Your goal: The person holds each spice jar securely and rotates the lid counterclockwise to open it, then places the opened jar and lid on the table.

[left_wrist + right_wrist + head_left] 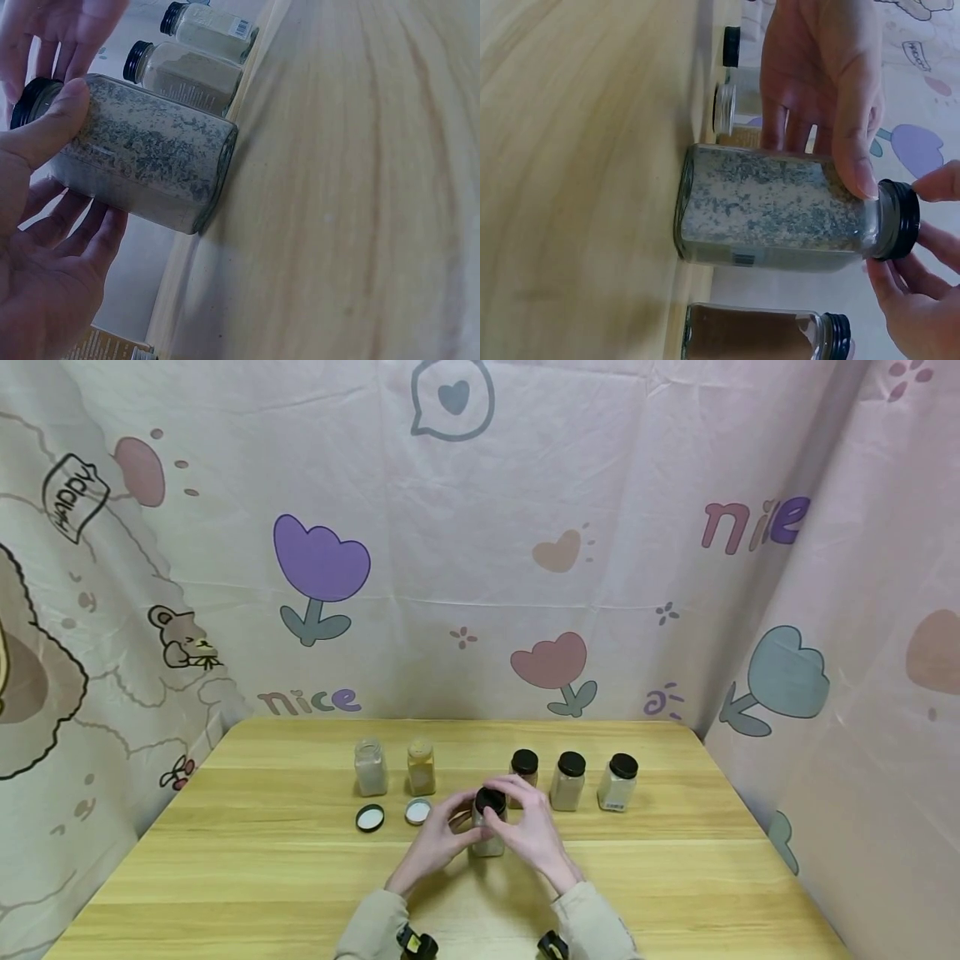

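Note:
A square glass jar of grey-and-white speckled grains, with a black lid, stands on the table in the head view. My left hand holds the jar's body, thumb on the near side and fingers around the far side. On the other side, my right hand pinches the black lid between thumb and fingers. The right wrist view shows the lid on the jar's neck; whether it is loose cannot be seen. Close up in the left wrist view, the speckled jar appears sideways.
Two lidless jars, one whitish and one yellow, stand back left, with a black-rimmed lid and another lid before them. Back right are three black-lidded jars: brown, beige and pale. A printed curtain hangs behind.

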Available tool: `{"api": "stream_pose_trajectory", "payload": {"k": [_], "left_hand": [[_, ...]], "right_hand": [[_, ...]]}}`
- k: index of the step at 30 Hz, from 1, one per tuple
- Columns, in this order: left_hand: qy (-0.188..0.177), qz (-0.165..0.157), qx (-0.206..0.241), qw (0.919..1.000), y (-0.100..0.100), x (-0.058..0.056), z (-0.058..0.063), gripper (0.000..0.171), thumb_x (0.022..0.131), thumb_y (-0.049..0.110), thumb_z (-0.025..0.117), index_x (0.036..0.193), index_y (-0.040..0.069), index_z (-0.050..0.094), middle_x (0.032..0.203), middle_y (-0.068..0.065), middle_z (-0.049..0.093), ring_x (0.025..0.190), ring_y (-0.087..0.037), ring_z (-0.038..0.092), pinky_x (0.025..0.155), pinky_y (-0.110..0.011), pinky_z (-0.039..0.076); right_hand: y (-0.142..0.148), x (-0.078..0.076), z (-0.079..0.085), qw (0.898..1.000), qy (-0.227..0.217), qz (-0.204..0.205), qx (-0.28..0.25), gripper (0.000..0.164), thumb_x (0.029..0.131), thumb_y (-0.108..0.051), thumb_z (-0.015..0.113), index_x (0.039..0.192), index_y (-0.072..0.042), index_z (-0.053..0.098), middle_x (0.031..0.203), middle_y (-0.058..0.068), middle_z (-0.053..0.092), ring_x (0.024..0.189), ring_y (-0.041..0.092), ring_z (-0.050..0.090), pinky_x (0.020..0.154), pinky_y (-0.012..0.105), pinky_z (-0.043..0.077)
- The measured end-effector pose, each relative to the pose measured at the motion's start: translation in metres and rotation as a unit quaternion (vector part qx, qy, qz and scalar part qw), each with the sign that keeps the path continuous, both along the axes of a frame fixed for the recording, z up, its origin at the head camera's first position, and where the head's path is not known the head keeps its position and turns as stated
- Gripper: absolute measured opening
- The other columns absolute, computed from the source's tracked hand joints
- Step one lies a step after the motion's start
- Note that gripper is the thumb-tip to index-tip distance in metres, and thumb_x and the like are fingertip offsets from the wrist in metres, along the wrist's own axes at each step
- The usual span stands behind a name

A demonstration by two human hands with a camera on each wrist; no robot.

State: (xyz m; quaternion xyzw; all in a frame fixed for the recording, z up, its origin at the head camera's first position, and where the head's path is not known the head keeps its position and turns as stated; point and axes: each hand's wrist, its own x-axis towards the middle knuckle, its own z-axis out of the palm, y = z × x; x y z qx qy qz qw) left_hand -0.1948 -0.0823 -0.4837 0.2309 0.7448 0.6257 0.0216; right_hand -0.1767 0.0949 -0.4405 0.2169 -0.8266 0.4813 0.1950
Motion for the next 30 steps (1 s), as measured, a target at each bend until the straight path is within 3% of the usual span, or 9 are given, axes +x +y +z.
{"api": "stream_pose_trajectory", "payload": {"k": [4, 8, 11, 17, 23, 26, 30], "left_hand": [[-0.003, 0.005, -0.003, 1.0, 0.0003, 0.0005, 0.0008, 0.06, 0.086, 0.011, 0.078, 0.139, -0.002, 0.053, 0.141, -0.025, 0.057, 0.134, -0.042, 0.052, 0.118, -0.044, 0.043], [-0.003, 0.007, -0.009, 0.9999, 0.0004, 0.0, 0.0012, 0.059, 0.086, 0.012, 0.079, 0.138, 0.0, 0.054, 0.141, -0.022, 0.058, 0.134, -0.04, 0.053, 0.118, -0.044, 0.043], [-0.001, 0.005, -0.01, 0.9999, 0.0002, 0.0, 0.0011, 0.058, 0.087, 0.011, 0.078, 0.138, 0.0, 0.054, 0.141, -0.022, 0.058, 0.133, -0.04, 0.053, 0.117, -0.044, 0.043], [0.003, 0.005, -0.005, 1.0, 0.0, -0.0002, 0.0009, 0.058, 0.086, 0.009, 0.078, 0.138, -0.001, 0.054, 0.141, -0.024, 0.057, 0.134, -0.041, 0.052, 0.117, -0.044, 0.043], [0.003, 0.004, -0.001, 1.0, 0.0, 0.0005, 0.0004, 0.057, 0.087, 0.007, 0.077, 0.138, -0.004, 0.053, 0.14, -0.027, 0.056, 0.133, -0.044, 0.052, 0.116, -0.044, 0.045], [-0.006, 0.007, -0.002, 1.0, 0.0003, 0.001, 0.0012, 0.059, 0.086, 0.009, 0.078, 0.139, -0.002, 0.053, 0.141, -0.025, 0.057, 0.134, -0.042, 0.052, 0.117, -0.044, 0.044], [-0.006, 0.009, -0.005, 0.9999, 0.0006, 0.0015, 0.0017, 0.059, 0.086, 0.01, 0.078, 0.139, -0.002, 0.053, 0.14, -0.024, 0.058, 0.133, -0.041, 0.053, 0.117, -0.046, 0.043]], "right_hand": [[-0.0005, -0.0011, -0.0018, 1.0, 0.016, -0.024, 0.007, 0.036, 0.082, -0.014, 0.081, 0.116, -0.007, 0.073, 0.118, 0.006, 0.07, 0.11, 0.027, 0.066, 0.099, 0.041, 0.052], [-0.0007, -0.003, -0.0043, 0.997, 0.052, -0.058, 0.003, 0.038, 0.078, -0.023, 0.087, 0.11, -0.006, 0.074, 0.108, 0.005, 0.069, 0.098, 0.026, 0.065, 0.086, 0.03, 0.052], [-0.0001, -0.0035, -0.0049, 0.996, 0.06, -0.062, -0.001, 0.035, 0.077, -0.024, 0.088, 0.105, -0.006, 0.075, 0.101, 0.004, 0.07, 0.089, 0.024, 0.065, 0.078, 0.023, 0.053], [0.0011, -0.0041, -0.0041, 0.997, 0.056, -0.046, 0.009, 0.027, 0.08, -0.017, 0.085, 0.104, -0.007, 0.076, 0.104, 0.004, 0.073, 0.092, 0.02, 0.068, 0.078, 0.022, 0.054], [0.0033, -0.0034, -0.002, 1.0, 0.026, -0.006, 0.011, 0.032, 0.081, -0.009, 0.077, 0.113, -0.004, 0.074, 0.115, 0.007, 0.073, 0.107, 0.027, 0.068, 0.095, 0.033, 0.056], [0.0034, -0.0031, -0.0022, 0.999, 0.022, -0.023, 0.013, 0.034, 0.083, -0.015, 0.079, 0.115, -0.006, 0.073, 0.115, 0.006, 0.071, 0.108, 0.026, 0.067, 0.095, 0.035, 0.055], [0.0027, -0.0027, -0.0031, 0.997, 0.029, -0.064, 0.013, 0.039, 0.081, -0.027, 0.084, 0.112, -0.006, 0.074, 0.106, 0.004, 0.07, 0.095, 0.023, 0.065, 0.081, 0.032, 0.056]]}}
